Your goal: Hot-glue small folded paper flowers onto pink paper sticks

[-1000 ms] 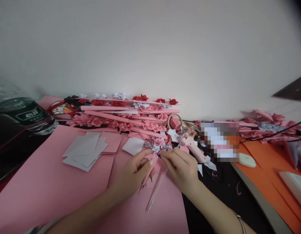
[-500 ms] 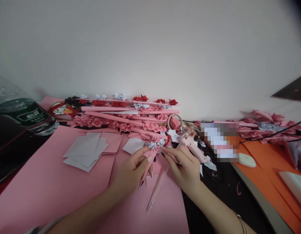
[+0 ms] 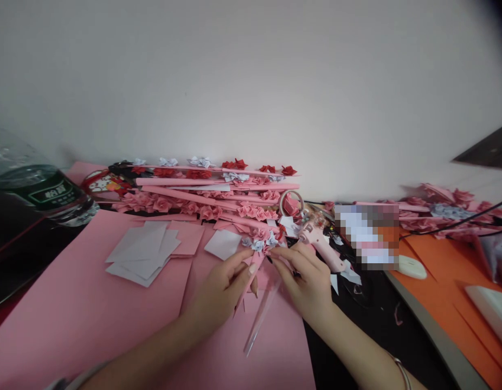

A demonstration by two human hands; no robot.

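Between thumb and fingers, my left hand (image 3: 222, 287) grips a rolled pink paper stem (image 3: 256, 264), which leans with its top away from me. A small bunch of pink and white folded paper flowers (image 3: 259, 238) sits at the stem's upper end. From the other side, my right hand (image 3: 310, 279) pinches at the base of this bunch; the exact spot between its fingertips is hidden. Below the hands, a clear strip or stick (image 3: 259, 322) lies on the pink paper sheet (image 3: 113, 325). Just beyond my right hand rests a pink glue gun (image 3: 324, 248).
White paper squares (image 3: 143, 252) lie on the left, with another white square (image 3: 223, 244) nearer the middle. Pink stems with paper flowers (image 3: 210, 210) are piled along the wall beside a tape roll (image 3: 292, 193). A large bottle (image 3: 51, 189) stands left; orange sheets (image 3: 438, 271) lie right.
The bunch has turned slightly in my hands, so its pink flower now shows on top and the white ones lower. Both hands have shifted only a little.
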